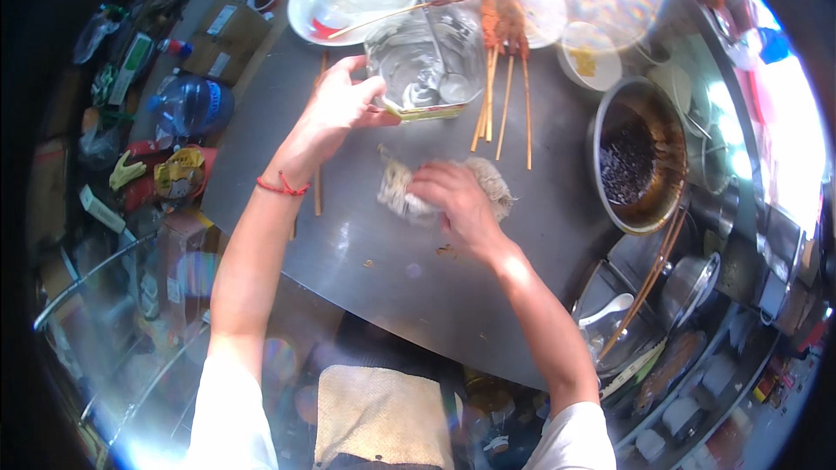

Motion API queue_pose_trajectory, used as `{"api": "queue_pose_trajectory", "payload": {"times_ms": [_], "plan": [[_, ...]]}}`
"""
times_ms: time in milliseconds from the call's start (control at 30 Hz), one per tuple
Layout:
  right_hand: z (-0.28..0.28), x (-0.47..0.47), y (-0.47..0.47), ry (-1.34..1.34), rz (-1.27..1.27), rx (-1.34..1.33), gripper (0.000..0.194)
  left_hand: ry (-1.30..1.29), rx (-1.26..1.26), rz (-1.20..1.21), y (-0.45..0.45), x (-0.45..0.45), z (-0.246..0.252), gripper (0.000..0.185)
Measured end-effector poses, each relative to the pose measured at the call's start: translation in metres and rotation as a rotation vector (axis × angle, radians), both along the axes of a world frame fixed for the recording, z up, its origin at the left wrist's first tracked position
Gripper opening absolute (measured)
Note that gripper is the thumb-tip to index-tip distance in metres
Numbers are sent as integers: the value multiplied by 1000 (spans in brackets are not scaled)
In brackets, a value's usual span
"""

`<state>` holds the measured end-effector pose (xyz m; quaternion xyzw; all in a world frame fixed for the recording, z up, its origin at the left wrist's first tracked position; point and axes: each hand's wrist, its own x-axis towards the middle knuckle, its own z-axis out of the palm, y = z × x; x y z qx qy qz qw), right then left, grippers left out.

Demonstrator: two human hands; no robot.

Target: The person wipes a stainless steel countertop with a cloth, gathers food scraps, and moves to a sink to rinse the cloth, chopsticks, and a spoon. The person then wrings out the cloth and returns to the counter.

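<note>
At the far side of the metal table, my left hand (pixel 343 101) grips the near left corner of a square tin (pixel 398 55). The tin's shiny inside faces me, and a metal spoon (pixel 450 85) leans in it. Nearer to me, my right hand (pixel 457 202) presses on a crumpled whitish rag (pixel 490 186) on the tabletop (pixel 392 287). The rag shows on both sides of my fingers. Several meat skewers (pixel 506 26) lie beyond the rag, right of the tin, their bare sticks pointing towards me. Small brown scraps (pixel 447 250) lie just on the near side of my right hand.
A steel bowl with dark sauce (pixel 627 156) stands on the right, behind a pair of long chopsticks (pixel 646 287) and a white spoon (pixel 607 310). White plates (pixel 313 10) and a small bowl (pixel 591 59) line the far side. One stick (pixel 318 192) lies beside my left forearm.
</note>
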<state>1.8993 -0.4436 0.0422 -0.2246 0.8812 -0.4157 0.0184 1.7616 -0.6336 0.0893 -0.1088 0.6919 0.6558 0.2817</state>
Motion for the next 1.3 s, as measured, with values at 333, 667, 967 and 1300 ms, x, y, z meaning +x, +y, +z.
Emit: {"api": "queue_pose_trajectory", "payload": {"times_ms": [333, 667, 967, 1300], "plan": [[96, 173, 62, -293, -1128, -583, 48, 226, -294, 160, -30, 53, -13, 43], [-6, 265, -25, -90, -1572, 312, 53, 541, -615, 266, -89, 186, -32, 19], [13, 146, -94, -51, -1417, -524, 49, 446, -559, 217, -63, 220, -20, 19], [12, 227, 16, 7, -1590, 74, 50, 371, -448, 212, -42, 256, -27, 16]]}}
